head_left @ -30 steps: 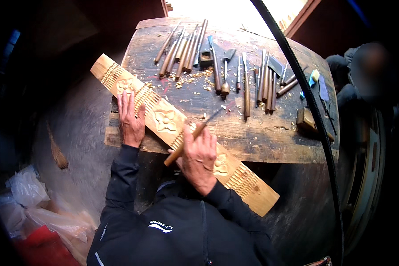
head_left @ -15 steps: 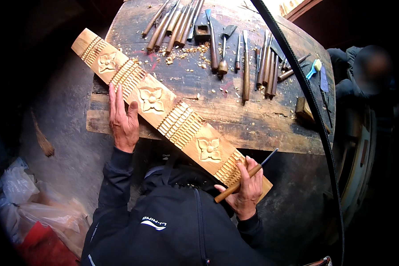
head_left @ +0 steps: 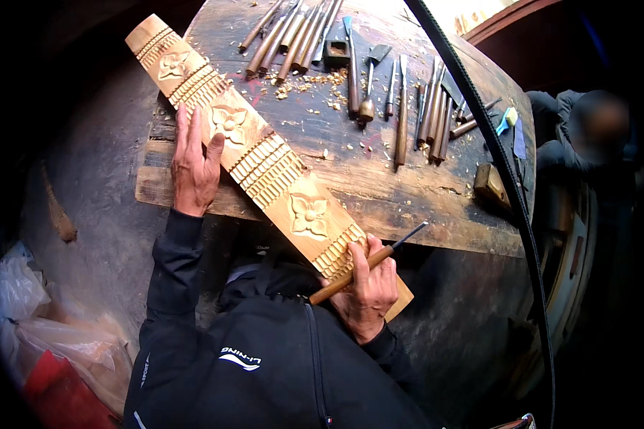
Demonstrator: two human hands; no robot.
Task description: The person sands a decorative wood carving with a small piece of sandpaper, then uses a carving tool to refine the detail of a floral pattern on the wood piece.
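Observation:
A long pale wooden board [head_left: 265,166], carved with four-petalled flowers and bands of small raised blocks, lies slantwise across the bench's near left edge. Its lower right end juts out over my lap. My left hand [head_left: 195,175] rests along the board's left edge, fingers stretched out and thumb apart. At the lower end, my right hand [head_left: 371,297] is closed around a carving chisel [head_left: 330,289] with a brown wooden handle. The chisel's thin dark blade points up and right, away from the carving. Part of that hand also lies over the board's end.
The worn wooden bench [head_left: 401,204] carries several chisels [head_left: 293,39] at the back, a mallet-shaped block [head_left: 490,182], a blue brush [head_left: 506,120] and shavings. A black strap [head_left: 472,107] crosses the view. Another person [head_left: 587,136] sits at right. Plastic bags [head_left: 71,343] lie at left.
The board has turned to a steeper slant, its lower end moving left and its far end rising slightly. My right hand and the chisel have moved left with it.

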